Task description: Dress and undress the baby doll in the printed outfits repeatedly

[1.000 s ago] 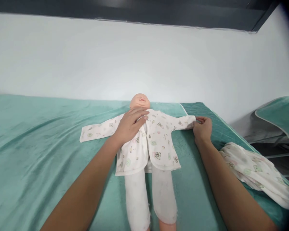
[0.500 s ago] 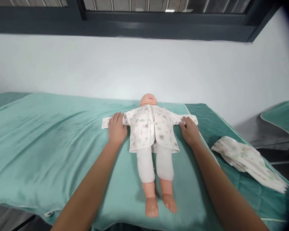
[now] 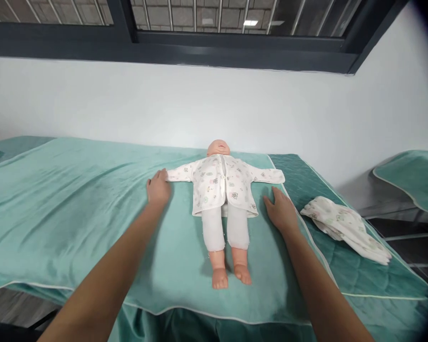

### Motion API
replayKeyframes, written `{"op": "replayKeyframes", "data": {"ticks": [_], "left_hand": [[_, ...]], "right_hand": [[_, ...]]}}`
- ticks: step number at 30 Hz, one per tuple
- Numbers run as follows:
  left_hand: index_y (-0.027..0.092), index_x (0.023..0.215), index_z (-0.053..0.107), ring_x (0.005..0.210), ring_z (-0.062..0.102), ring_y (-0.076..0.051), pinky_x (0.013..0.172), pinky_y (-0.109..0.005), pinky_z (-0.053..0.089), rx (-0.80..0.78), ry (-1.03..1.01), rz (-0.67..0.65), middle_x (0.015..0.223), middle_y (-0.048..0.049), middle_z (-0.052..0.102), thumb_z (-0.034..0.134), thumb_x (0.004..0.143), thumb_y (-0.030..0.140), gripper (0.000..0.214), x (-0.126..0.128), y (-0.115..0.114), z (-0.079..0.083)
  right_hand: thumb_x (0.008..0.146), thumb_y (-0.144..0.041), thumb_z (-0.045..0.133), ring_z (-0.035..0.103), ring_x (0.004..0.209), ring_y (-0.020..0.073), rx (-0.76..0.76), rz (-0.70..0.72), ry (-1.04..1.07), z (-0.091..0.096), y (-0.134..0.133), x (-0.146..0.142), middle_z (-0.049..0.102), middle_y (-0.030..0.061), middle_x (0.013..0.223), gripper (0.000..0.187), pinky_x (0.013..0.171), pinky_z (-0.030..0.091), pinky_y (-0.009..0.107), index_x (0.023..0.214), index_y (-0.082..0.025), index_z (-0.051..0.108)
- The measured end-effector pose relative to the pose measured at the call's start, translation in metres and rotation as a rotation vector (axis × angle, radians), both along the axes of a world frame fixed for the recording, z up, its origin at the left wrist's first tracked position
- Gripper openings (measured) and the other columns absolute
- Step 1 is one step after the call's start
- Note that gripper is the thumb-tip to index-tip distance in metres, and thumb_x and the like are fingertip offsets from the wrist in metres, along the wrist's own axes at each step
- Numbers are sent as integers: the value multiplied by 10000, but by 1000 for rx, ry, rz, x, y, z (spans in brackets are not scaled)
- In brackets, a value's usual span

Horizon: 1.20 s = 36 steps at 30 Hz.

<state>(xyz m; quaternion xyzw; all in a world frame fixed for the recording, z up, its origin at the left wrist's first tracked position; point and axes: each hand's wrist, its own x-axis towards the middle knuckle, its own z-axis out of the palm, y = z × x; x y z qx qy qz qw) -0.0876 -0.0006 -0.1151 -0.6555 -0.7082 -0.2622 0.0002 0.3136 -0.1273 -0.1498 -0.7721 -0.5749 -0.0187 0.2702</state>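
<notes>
A baby doll (image 3: 219,270) lies on its back with its arms out to the sides and its head toward the wall. It wears a white printed jacket (image 3: 209,192) whose front hangs partly apart, and white cloth covers its upper legs. My left hand (image 3: 159,189) is closed at the cuff of the sleeve on the left, its fingertips partly hidden. Below the other sleeve, my right hand (image 3: 281,210) rests on the green cover, fingers apart and holding nothing. That sleeve (image 3: 269,175) stretches out past the doll's hand, which is hidden inside.
A light green cover (image 3: 74,213) spreads over the bed, with a darker quilted mat (image 3: 360,280) at the right. On that mat lies a crumpled printed cloth (image 3: 344,225). The white wall (image 3: 185,104) and a dark window frame (image 3: 235,52) stand behind.
My left hand has slid outward to the sleeve's cuff. My right hand has come off the other sleeve and down toward me. The view has tilted and shifted slightly.
</notes>
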Motion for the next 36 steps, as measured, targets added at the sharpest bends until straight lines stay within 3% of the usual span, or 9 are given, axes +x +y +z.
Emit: {"op": "replayKeyframes", "data": {"ticks": [4, 9, 15, 18, 21, 28, 32, 36], "left_hand": [[143, 1438, 493, 1224, 605, -290, 1118, -452, 374, 45, -61, 25, 1335, -144, 647, 404, 806, -13, 657, -15, 15, 2], [120, 1352, 576, 1322, 535, -261, 1112, -393, 400, 144, -126, 50, 1405, -122, 599, 391, 793, -25, 606, -18, 18, -3], [130, 1260, 650, 1369, 465, -323, 1134, -503, 348, 139, -103, 42, 1361, -133, 627, 440, 816, 41, 499, -11, 6, 2], [156, 1316, 602, 1397, 412, -325, 1145, -516, 324, 212, -12, -61, 1432, -122, 567, 442, 805, 44, 547, 1, -16, 5], [173, 1332, 573, 1386, 420, -294, 1142, -467, 343, 281, 19, -203, 1448, -110, 542, 431, 826, 64, 537, 18, -53, 3], [251, 1224, 605, 1219, 568, -269, 1044, -432, 419, 150, -137, -422, 1275, -89, 653, 479, 901, 224, 349, 38, -145, -13], [274, 1046, 644, 1231, 564, -293, 1055, -458, 383, 103, -126, -381, 1304, -70, 651, 640, 844, 373, 225, 46, -160, -11], [259, 931, 631, 1231, 563, -293, 1030, -475, 381, 80, -105, -287, 1320, -74, 646, 609, 873, 391, 146, 59, -152, -5]], "right_hand": [[937, -380, 486, 483, 1355, 329, -11, -12, 10, 6, 0, -3, 527, 188, 1460, 561, 1131, 355, 466, 1425, -103, 482], [935, -355, 470, 473, 1363, 323, -42, -81, -4, 12, 0, -10, 536, 122, 1470, 497, 1128, 341, 493, 1392, -171, 537], [948, -328, 443, 471, 1367, 300, -57, -73, -30, 15, -2, -15, 532, 106, 1476, 450, 1136, 335, 464, 1347, -181, 590], [941, -319, 452, 480, 1357, 284, -47, -67, -29, 15, -3, -15, 541, 104, 1468, 440, 1138, 334, 446, 1334, -186, 599], [933, -312, 457, 491, 1346, 288, -37, -69, -28, 14, -4, -14, 549, 106, 1460, 433, 1132, 341, 446, 1318, -189, 610], [909, -326, 477, 518, 1320, 306, 15, 35, 1, 12, -7, -14, 575, 120, 1428, 432, 1117, 361, 472, 1298, -193, 610], [893, -359, 518, 509, 1328, 292, 18, 305, 5, 10, -21, -24, 572, 89, 1436, 526, 1117, 358, 475, 1401, -225, 508], [889, -404, 556, 494, 1335, 300, 14, 431, 50, 9, -40, -35, 544, 87, 1461, 655, 1110, 351, 490, 1498, -236, 382]]}}
